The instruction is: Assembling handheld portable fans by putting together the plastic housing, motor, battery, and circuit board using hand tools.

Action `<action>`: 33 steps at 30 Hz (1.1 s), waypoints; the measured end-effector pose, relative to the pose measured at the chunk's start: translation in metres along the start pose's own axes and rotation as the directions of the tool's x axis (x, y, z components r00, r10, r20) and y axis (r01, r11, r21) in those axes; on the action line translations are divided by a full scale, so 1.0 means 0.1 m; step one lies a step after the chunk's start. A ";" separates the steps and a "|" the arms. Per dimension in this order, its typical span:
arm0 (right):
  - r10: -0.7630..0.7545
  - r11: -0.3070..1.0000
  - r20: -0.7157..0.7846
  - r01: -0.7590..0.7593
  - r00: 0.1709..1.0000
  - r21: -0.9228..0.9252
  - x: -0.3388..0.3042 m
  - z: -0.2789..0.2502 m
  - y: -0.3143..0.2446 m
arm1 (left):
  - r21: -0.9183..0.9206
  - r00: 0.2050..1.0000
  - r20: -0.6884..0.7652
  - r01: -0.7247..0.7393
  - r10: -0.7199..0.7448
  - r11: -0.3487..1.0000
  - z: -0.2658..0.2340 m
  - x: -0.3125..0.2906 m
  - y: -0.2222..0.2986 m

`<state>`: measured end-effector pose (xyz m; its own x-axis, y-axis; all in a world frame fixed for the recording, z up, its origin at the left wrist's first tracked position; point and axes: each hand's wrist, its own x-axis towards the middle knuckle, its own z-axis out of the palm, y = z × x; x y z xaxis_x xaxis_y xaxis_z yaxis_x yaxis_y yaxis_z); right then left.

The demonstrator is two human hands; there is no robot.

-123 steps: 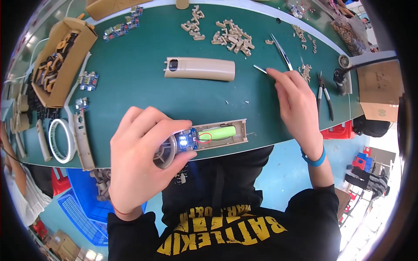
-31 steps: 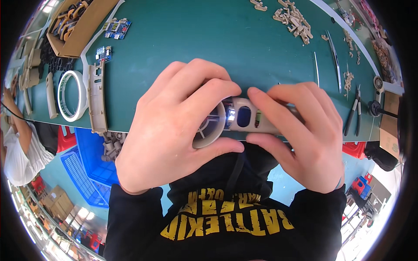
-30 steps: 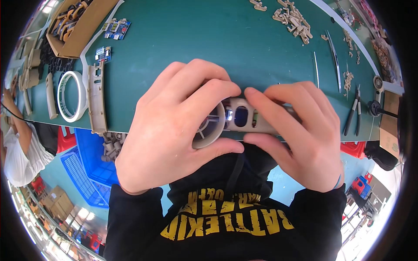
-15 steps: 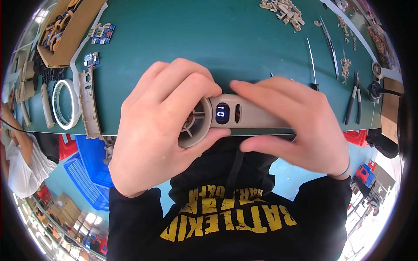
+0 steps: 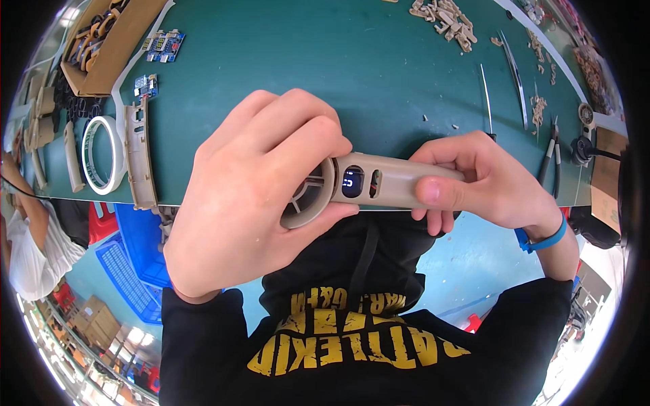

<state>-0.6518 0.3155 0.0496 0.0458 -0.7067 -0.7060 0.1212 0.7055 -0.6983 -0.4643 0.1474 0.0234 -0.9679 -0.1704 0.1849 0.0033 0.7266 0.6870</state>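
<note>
Between my hands, at the front edge of the green table, lies a beige handheld fan (image 5: 399,177) with a round head and a long handle. A small lit display (image 5: 351,181) and an oval slot with red inside show on its upper face. My left hand (image 5: 247,183) is closed round the fan head, covering much of its spoked opening. On the handle, my right hand (image 5: 491,174) grips the far end, thumb on top and fingers curled beneath; that end is hidden.
At left are a white tape roll (image 5: 119,157), a beige half shell (image 5: 139,159), small circuit boards (image 5: 164,46) and a carton (image 5: 133,49). Small beige parts (image 5: 450,24), a screwdriver (image 5: 487,98), tweezers (image 5: 514,78) and pliers (image 5: 550,152) lie right. Another person's arm (image 5: 34,210) shows far left.
My right hand has turned and closed on the handle, where before its fingers were stretched out beside it. The fan's handle tilts slightly more, and my left hand keeps its hold.
</note>
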 end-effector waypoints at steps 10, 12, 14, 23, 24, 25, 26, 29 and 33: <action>-0.061 0.982 -0.108 0.040 0.992 -0.187 0.01 0.11 0.00 | 0.064 0.994 -0.110 -0.011 0.018 0.998 0.09 -0.01 -0.02; -0.136 0.968 -0.129 0.104 0.982 -0.227 0.03 0.14 0.09 | 0.073 0.994 -0.107 -0.016 0.024 0.997 0.10 -0.01 -0.02; -0.216 0.948 -0.147 0.172 0.965 -0.267 0.03 0.16 0.11 | 0.088 0.994 -0.101 -0.023 0.032 0.996 0.09 -0.01 -0.01; -0.038 0.998 0.096 0.042 0.995 -0.042 0.00 0.20 0.03 | 0.071 0.981 -0.094 -0.161 0.167 0.984 0.03 0.00 -0.09; -0.046 0.998 0.099 0.051 0.994 -0.047 -0.01 0.19 0.06 | 0.068 0.978 -0.128 -0.158 0.166 0.985 0.03 -0.03 -0.10; -0.107 0.994 0.120 0.108 0.987 0.003 -0.03 0.19 0.11 | 0.064 0.973 -0.162 -0.156 0.164 0.986 0.03 -0.05 -0.10; -0.165 0.986 0.131 0.159 0.977 0.055 -0.06 0.21 0.14 | 0.067 0.971 -0.166 -0.161 0.170 0.985 0.06 -0.06 -0.10; -0.229 0.973 0.033 0.227 0.973 0.049 -0.10 0.31 0.28 | 0.107 0.888 -0.453 -0.034 0.079 0.994 0.22 -0.12 -0.05; -0.601 0.797 -0.257 0.544 0.756 -0.264 -0.09 0.51 0.48 | -0.872 0.793 -0.312 -0.021 -0.523 0.489 0.52 -0.22 0.24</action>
<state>-0.5955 0.3529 0.0287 -0.2936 -0.9450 -0.1445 -0.1405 0.1922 -0.9712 -0.4561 0.2035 -0.0010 -0.6911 -0.7227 0.0065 0.2409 -0.2218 0.9449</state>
